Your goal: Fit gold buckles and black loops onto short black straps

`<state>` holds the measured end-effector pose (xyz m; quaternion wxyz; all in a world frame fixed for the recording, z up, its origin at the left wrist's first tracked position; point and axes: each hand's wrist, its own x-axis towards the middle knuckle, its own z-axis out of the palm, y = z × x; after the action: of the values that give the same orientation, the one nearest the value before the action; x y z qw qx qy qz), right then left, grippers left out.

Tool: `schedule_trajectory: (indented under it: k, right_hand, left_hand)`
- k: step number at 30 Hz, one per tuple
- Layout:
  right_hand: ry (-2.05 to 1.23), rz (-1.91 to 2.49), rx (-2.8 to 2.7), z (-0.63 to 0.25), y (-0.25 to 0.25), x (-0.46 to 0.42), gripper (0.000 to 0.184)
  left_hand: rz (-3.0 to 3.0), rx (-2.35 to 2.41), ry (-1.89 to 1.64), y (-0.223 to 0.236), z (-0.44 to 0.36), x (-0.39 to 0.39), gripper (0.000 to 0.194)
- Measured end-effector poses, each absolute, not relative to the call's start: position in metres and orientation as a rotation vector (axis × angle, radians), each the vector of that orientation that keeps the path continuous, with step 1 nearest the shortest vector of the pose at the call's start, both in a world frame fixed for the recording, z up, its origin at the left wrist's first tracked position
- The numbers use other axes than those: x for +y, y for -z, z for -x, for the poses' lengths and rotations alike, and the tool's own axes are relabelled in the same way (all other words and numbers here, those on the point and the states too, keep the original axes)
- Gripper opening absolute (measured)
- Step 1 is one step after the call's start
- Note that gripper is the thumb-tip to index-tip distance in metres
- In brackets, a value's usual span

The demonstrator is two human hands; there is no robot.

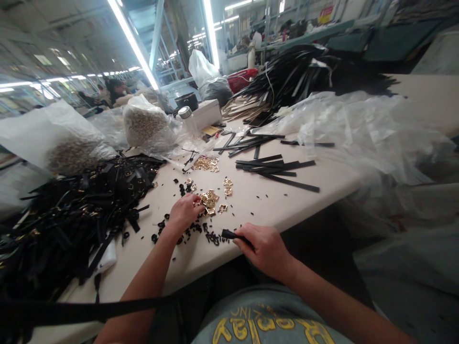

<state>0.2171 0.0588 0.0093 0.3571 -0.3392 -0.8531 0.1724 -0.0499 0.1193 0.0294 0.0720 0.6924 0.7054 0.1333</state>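
Observation:
My left hand (184, 212) is at the edge of a small heap of gold buckles (210, 197), its fingers closed at a gold buckle that they partly hide. Loose black keeper loops and small black bits (213, 237) lie below and around that hand. At the table's front edge, my right hand (267, 248) grips a black strap (229, 234); its folded-looking end sticks out to the left past the thumb and fingers. A few single buckles (223, 208) lie between the two hands.
Finished-looking black straps with gold buckles (82, 205) are heaped at left. Flat black strips (276, 165) lie right of centre. Further back are more buckles (205, 164), filled plastic bags (145, 122), a jar (186, 117), a black strip bundle (304, 71) and plastic sheeting (366, 124).

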Motion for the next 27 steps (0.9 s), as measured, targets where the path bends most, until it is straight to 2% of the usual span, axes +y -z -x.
schedule_trajectory:
  k: [3,17,27]
  right_hand:
    - [-0.427,0.879,-2.2,-0.219,-0.01,0.059,0.02]
    - [-0.455,0.89,-2.226,-0.219,-0.009,0.058,0.016]
    - [-0.421,0.886,-2.222,-0.219,-0.006,0.058,0.014]
  left_hand:
    - [-2.123,2.088,-0.35,-0.02,0.05,0.128,0.008]
    - [-2.068,2.251,-0.364,-0.012,0.058,0.127,0.02]
    - [-2.105,2.299,-0.306,-0.013,0.059,0.128,0.017]
